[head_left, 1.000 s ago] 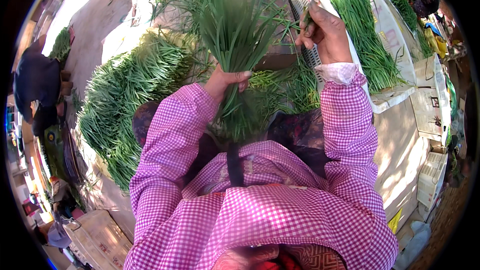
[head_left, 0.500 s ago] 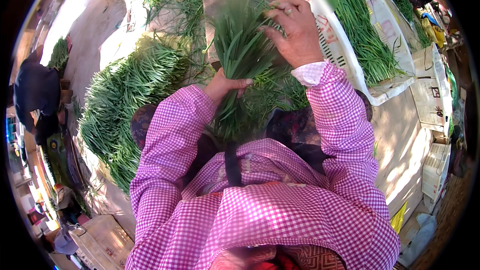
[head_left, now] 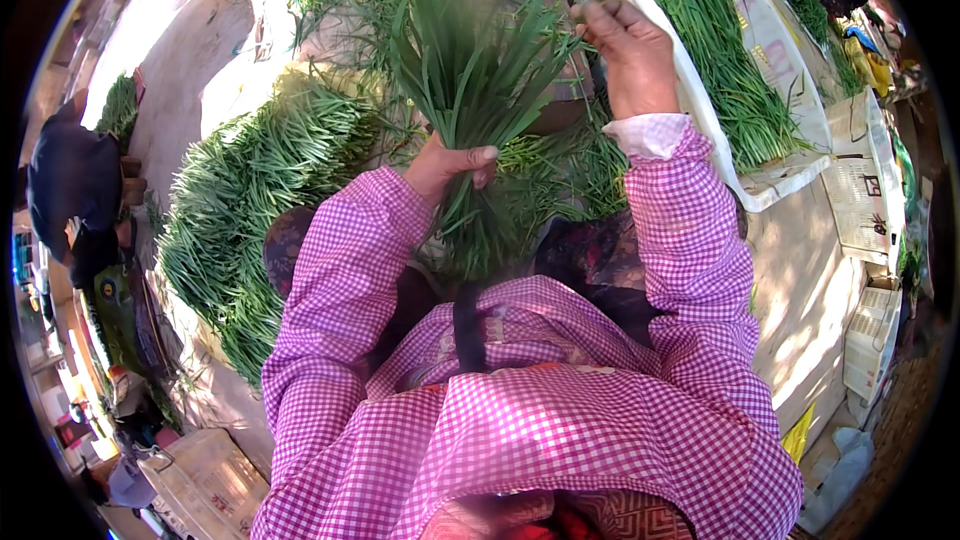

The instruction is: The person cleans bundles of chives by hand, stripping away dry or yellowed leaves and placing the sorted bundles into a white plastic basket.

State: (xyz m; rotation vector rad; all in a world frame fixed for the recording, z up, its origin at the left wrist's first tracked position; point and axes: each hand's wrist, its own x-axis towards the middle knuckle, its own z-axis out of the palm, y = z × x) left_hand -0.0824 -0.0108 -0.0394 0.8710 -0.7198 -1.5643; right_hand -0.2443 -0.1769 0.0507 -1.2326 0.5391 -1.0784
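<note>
My left hand (head_left: pixel 452 164) grips a bunch of long green chive-like leaves (head_left: pixel 478 80) around its middle, the tips fanning upward and the stems hanging toward my lap. My right hand (head_left: pixel 628 52) is raised at the bunch's upper right, fingers curled and pinching a few leaf tips. Both arms wear pink checked sleeves. A loose pile of the same greens (head_left: pixel 565 175) lies under my hands.
A large heap of greens (head_left: pixel 245 210) covers the ground at left. A white foam tray (head_left: pixel 765 190) at right carries more greens (head_left: pixel 715 50). Another person in dark clothes (head_left: pixel 65 195) crouches at far left. White boxes (head_left: pixel 205 485) sit at lower left.
My right hand has moved from resting on the top of the bunch out to its upper right, drawing leaf tips away. The bunch in my left hand has spread wider.
</note>
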